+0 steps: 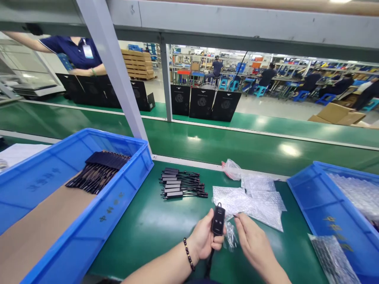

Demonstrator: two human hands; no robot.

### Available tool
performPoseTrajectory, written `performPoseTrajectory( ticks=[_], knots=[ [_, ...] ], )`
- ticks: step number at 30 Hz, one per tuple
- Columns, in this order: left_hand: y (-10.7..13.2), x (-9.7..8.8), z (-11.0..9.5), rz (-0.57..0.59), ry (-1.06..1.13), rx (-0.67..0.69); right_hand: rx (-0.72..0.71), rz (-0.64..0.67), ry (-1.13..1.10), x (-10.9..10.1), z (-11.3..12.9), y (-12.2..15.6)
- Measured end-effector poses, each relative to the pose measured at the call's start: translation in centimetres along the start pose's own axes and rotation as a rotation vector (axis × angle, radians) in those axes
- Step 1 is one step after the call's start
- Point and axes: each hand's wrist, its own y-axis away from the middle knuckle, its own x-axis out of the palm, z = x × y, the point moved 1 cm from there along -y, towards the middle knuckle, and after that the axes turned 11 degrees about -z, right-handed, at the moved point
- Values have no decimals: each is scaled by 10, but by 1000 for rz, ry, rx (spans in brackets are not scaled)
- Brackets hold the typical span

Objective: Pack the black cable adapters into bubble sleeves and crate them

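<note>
My left hand [204, 234] is wrapped round a small black two-button controller [218, 219], held upright with a loop at its top and a black cable running down below. To its right, my right hand [253, 236] pinches a thin dark tip, perhaps a cable end; most of it is hidden by the fingers. Under and between the hands lies a small clear plastic bag [231, 236]. Bubble-wrap pouches [251, 203] are spread just beyond. Several black modules with short cables [174, 189] lie in a row on the green table, beyond my left hand.
A blue bin [124, 209] on the left holds bundled black cabled parts [100, 169]. The right-hand blue bin [308, 197] contains bubble wrap, with another pouch [334, 256] against its near side. Across the green belt stand black boxes [202, 103]; a co-worker [78, 55] stands behind them.
</note>
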Motion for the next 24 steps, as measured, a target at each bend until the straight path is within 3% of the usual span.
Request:
performPoseTrajectory(
  ticks=[4, 11, 19, 24],
  knots=[
    [-1, 0, 7, -9, -47, 95, -104, -71, 160, 15, -4, -3],
    [-1, 2, 8, -16, -67, 172, -133, -93, 225, 27, -4, -1],
    [2, 4, 8, -3, -84, 190, -22, 35, 165, 28, -8, 0],
    [1, 4, 9, 6, -95, 192, 126, 110, 38, 27, -6, -3]
  ],
)
